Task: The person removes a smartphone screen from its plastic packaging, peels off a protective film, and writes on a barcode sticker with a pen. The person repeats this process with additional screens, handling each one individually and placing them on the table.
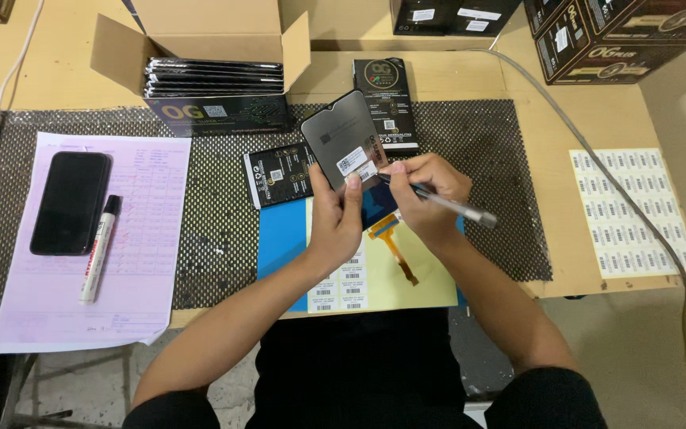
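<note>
**Screen panel held at the bench, pen on its label**

Panel point(341, 139) of a phone display, dark grey, back side up, tilted toward the camera above the middle of the black mesh mat point(216, 206). Left hand point(337, 213) closed on its near edge, thumb and fingers pinching the lower part; an orange ribbon cable point(393, 242) hangs from the panel down over the yellow sheet point(422, 278). Right hand point(426, 195) curled tight around a grey pen point(446, 205), tip touching the small white label point(353, 161) stuck on the panel's back.

Under the hands: blue backing sheet point(279, 238) with the yellow sheet on top, a column of barcode stickers point(343, 287) along the yellow sheet's left edge.

Just left of the panel, a flat black packet point(278, 175) on the mat; just beyond it, a second black packet point(387, 99) lying far-right. Far left of that, an open cardboard box point(200, 48) stacked with black packets.

Left side: pale pink form point(136, 238) with a black phone point(71, 202) face up on it and a white marker point(98, 246) just beside the phone.

Right side, well apart from the hands: sheet of white labels point(633, 210) on bare table point(581, 135), a grey cable point(597, 159) running across it. Dark cartons point(613, 36) at far right.
</note>
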